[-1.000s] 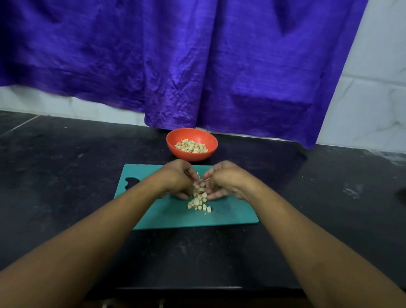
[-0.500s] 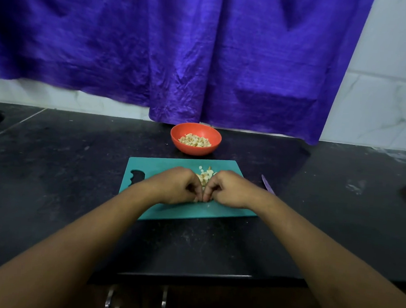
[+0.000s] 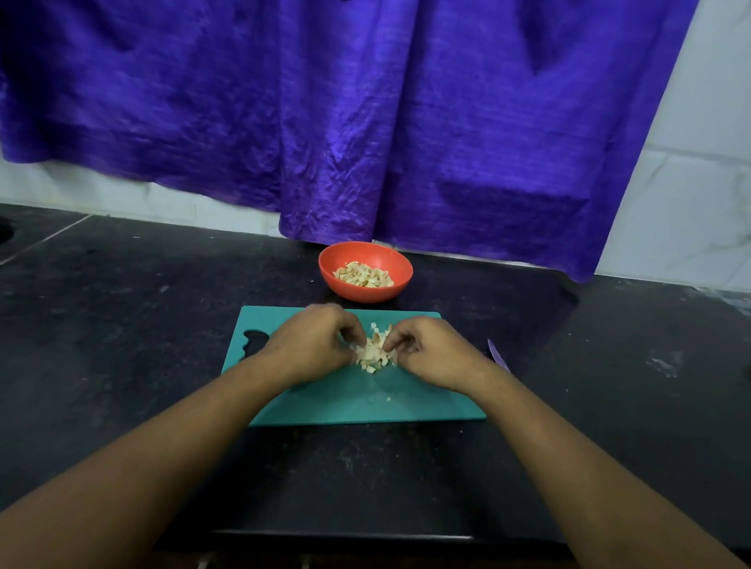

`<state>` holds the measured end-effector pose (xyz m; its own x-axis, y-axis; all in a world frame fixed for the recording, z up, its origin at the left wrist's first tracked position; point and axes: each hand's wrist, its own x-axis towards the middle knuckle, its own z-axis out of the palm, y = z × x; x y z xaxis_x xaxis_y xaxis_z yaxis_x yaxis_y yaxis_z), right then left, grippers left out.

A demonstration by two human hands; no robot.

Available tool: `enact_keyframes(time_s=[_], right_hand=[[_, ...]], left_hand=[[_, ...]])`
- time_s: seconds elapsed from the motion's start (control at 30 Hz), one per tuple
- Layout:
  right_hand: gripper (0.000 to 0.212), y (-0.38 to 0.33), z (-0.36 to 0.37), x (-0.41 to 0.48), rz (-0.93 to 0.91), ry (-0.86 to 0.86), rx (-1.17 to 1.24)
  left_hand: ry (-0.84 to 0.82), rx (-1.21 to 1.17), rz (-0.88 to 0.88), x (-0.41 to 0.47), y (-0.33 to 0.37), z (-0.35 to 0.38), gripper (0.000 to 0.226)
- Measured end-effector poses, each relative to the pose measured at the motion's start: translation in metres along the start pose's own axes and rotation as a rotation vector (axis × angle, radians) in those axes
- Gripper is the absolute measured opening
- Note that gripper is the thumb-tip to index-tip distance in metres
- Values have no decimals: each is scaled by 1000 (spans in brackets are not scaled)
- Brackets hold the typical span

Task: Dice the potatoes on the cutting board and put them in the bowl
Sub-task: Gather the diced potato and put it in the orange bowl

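Whereas they touched before, left hand (image 3: 311, 346) and right hand (image 3: 432, 355) now part, fingers (image 3: 352, 332) seemingly curled round potato dice (image 3: 371, 354).

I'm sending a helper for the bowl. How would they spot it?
On the black countertop, look just beyond the teal cutting board, below the purple cloth. The orange-red bowl stands there, the only round dish, holding diced potato.
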<state>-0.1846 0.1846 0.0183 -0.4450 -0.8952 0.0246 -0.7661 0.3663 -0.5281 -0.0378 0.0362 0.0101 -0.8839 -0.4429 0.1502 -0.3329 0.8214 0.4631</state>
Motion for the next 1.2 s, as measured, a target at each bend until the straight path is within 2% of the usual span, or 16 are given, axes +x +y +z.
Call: enact_keyframes(time_s=[0.07, 0.17, 0.2, 0.27, 0.43, 0.53, 0.67, 0.8, 1.07, 1.2], right_hand=[[28, 3, -8, 5, 71, 10, 7], [81, 4, -21, 10, 285, -239, -30], [96, 3, -24, 11, 329, -305, -64], [105, -1, -25, 17, 348, -347, -102], [77, -18, -12, 34, 298, -321, -24], [66, -27, -6, 40, 323, -315, 16], [55, -28, -2, 44, 359, -280, 83], [44, -24, 2, 44, 401, -230, 255], [44, -17, 5, 39, 501, -159, 748], [26, -16, -1, 36, 548, -208, 986]], left_hand=[[24, 55, -94, 5, -2, -1, 43], [-209, 126, -255, 12, -2, -5, 88], [-267, 139, -289, 15, -1, -6, 94], [-318, 106, -321, 21, 6, -7, 90], [-366, -88, -382, 35, 30, -7, 53], [-360, -149, -411, 44, 33, -2, 43], [-332, -263, -468, 48, 35, 1, 38], [-287, -398, -495, 48, 34, 6, 44], [-276, -658, -522, 44, 31, 7, 41], [-274, -702, -516, 43, 29, 0, 40]])
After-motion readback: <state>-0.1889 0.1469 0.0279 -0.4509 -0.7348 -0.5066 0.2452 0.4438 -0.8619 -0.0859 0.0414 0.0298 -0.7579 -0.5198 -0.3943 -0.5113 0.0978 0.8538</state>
